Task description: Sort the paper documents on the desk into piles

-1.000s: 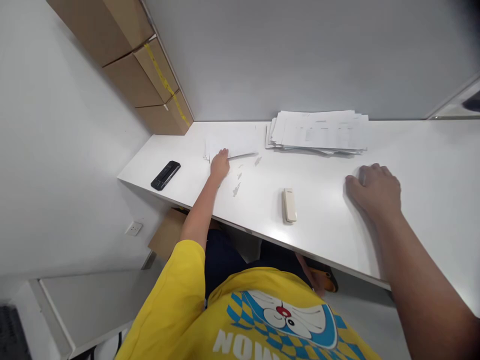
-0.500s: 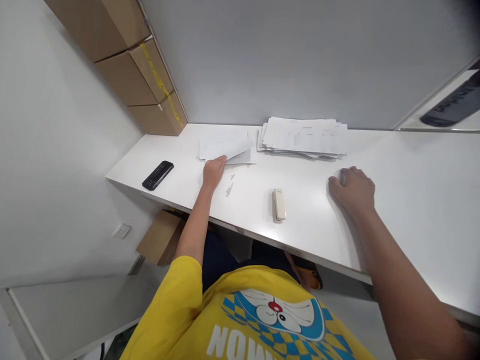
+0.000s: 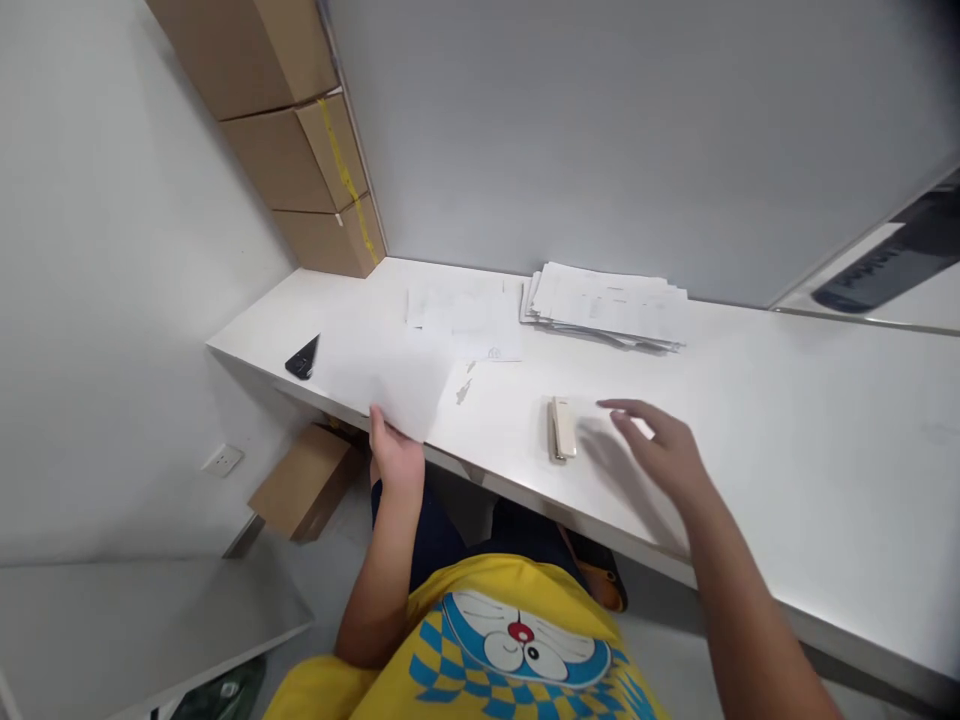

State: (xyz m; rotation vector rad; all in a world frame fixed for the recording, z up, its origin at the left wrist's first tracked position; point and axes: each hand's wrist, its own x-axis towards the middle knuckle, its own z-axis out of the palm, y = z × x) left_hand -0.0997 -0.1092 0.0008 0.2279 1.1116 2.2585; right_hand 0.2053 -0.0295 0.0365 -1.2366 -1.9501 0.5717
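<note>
Over the desk (image 3: 757, 420), I'm seeing the left hand (image 3: 396, 462) gripping a newly freed sheet (image 3: 401, 385) left of the stapler (image 3: 560, 428), the loosely spread right hand (image 3: 660, 448) nearing opposite.

Smartphone (image 3: 301, 360) part. hidden by held paper sheet (image 3: 397, 385), as are most fingers of L grip (image 3: 397, 460); paper stack (image 3: 604, 305) can't be read (too sm.); top cardboard box (image 3: 247, 50) cut off by upper edge.

On the desk (image 3: 795, 450), the stapler (image 3: 564, 429) lies before the paper stack (image 3: 607, 303), and the phone (image 3: 301, 361) lies left of both.
</note>
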